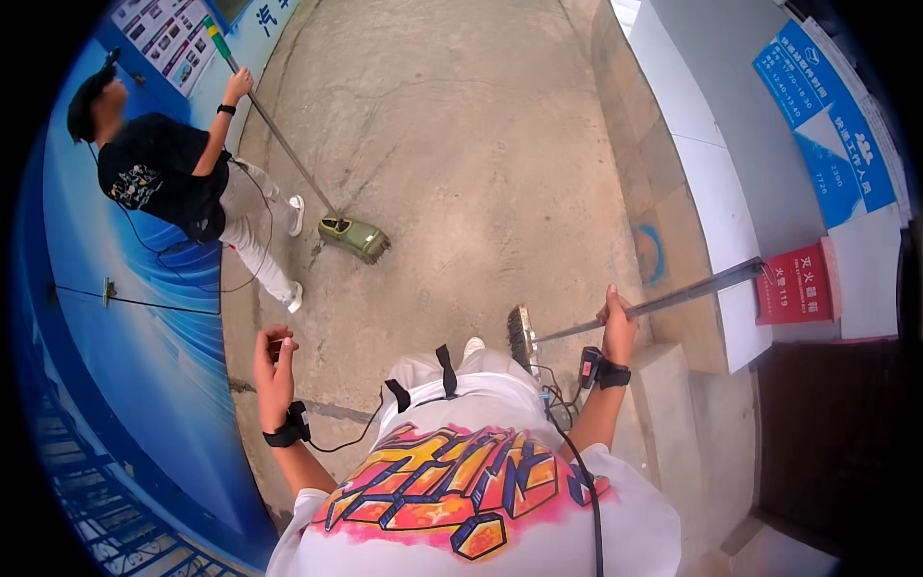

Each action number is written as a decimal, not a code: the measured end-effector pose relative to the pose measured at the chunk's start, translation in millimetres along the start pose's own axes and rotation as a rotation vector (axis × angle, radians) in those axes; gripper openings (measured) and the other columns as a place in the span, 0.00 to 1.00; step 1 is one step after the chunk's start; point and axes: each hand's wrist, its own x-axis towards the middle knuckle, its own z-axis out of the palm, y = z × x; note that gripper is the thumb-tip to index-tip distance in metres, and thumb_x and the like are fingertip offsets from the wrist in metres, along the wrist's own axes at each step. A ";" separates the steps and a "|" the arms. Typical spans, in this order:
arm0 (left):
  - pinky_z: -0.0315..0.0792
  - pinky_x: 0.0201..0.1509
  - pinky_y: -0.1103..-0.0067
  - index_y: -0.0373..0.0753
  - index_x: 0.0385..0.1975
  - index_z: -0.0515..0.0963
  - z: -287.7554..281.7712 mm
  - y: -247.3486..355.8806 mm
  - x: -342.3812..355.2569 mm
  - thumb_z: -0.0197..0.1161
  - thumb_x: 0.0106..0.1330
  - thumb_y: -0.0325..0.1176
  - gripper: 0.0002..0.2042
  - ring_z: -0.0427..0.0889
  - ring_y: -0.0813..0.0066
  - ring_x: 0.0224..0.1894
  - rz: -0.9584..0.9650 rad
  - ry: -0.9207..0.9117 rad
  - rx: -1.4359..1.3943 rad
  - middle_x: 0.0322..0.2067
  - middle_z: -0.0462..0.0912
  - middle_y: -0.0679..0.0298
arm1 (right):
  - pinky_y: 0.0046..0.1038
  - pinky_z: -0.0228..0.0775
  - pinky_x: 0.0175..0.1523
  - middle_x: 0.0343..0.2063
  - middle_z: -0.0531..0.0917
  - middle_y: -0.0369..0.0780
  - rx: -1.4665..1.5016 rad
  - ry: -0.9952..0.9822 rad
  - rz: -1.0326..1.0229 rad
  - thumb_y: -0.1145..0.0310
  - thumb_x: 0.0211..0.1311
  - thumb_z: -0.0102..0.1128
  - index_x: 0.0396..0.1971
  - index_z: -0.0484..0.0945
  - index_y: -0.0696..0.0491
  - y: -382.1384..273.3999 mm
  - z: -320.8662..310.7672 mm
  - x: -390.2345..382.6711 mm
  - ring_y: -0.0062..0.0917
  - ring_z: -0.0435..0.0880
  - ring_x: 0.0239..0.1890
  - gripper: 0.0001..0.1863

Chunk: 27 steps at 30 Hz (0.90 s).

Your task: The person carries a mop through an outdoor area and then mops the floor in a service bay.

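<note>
My right hand (616, 327) is wrapped round the long grey handle of a broom (694, 288). That handle slants up to the right, and the broom head (521, 338), with dark bristles, is low beside my foot. Raised on the other side, my left hand (275, 373) holds nothing; its fingers are loosely bent and the thumb stands apart. Both wrists wear black straps with cables. At the far left a co-worker (162, 165) in a black shirt grips another long-handled broom (288, 149), whose green head (354, 238) rests on the concrete.
A concrete floor (433, 144) stretches ahead between a blue wall panel (144, 370) on the left and a tiled ledge (663, 173) on the right. A red box (798, 284) and blue signs (832, 144) are beside the right wall. A concrete step (663, 385) stands near my right arm.
</note>
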 end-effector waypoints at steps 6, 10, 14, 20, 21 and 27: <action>0.74 0.53 0.76 0.33 0.52 0.77 57.6 35.2 217.5 0.58 0.78 0.32 0.11 0.83 0.74 0.45 -0.006 0.144 -0.037 0.45 0.84 0.60 | 0.27 0.56 0.35 0.16 0.54 0.28 0.178 -0.134 -0.066 0.55 0.79 0.58 0.15 0.59 0.45 -79.4 108.8 203.2 0.19 0.54 0.21 0.29; 0.74 0.53 0.77 0.33 0.51 0.78 106.6 15.6 366.5 0.60 0.78 0.33 0.11 0.83 0.75 0.44 -0.062 0.064 -0.092 0.45 0.84 0.62 | 0.28 0.59 0.40 0.16 0.55 0.29 0.234 -0.076 -0.076 0.55 0.82 0.54 0.16 0.59 0.45 -102.9 164.9 299.8 0.20 0.55 0.22 0.29; 0.72 0.55 0.77 0.33 0.53 0.78 131.4 23.5 548.1 0.60 0.78 0.37 0.14 0.83 0.71 0.48 -0.067 0.021 0.090 0.48 0.85 0.60 | 0.32 0.64 0.42 0.16 0.55 0.30 0.242 -0.085 -0.139 0.51 0.84 0.47 0.17 0.57 0.47 -154.5 278.4 392.1 0.22 0.55 0.23 0.30; 0.74 0.50 0.77 0.33 0.49 0.79 185.0 104.1 782.4 0.60 0.77 0.33 0.11 0.82 0.76 0.43 0.100 -0.114 0.045 0.40 0.85 0.61 | 0.32 0.64 0.41 0.16 0.54 0.31 0.226 -0.115 -0.214 0.49 0.84 0.44 0.17 0.55 0.48 -271.6 375.0 506.3 0.22 0.55 0.23 0.31; 0.74 0.50 0.77 0.33 0.49 0.79 192.8 113.9 822.2 0.60 0.77 0.33 0.11 0.82 0.76 0.43 0.110 -0.119 0.042 0.40 0.85 0.61 | 0.32 0.63 0.41 0.16 0.54 0.31 0.238 -0.086 -0.220 0.48 0.84 0.44 0.17 0.55 0.48 -282.2 402.0 526.8 0.22 0.55 0.23 0.31; 0.74 0.47 0.77 0.33 0.47 0.79 284.2 161.1 1023.7 0.60 0.76 0.32 0.09 0.82 0.74 0.42 0.141 -0.220 0.086 0.40 0.85 0.61 | 0.29 0.62 0.38 0.16 0.57 0.30 0.164 -0.044 -0.143 0.48 0.83 0.48 0.16 0.58 0.47 -317.4 546.0 716.4 0.20 0.56 0.22 0.31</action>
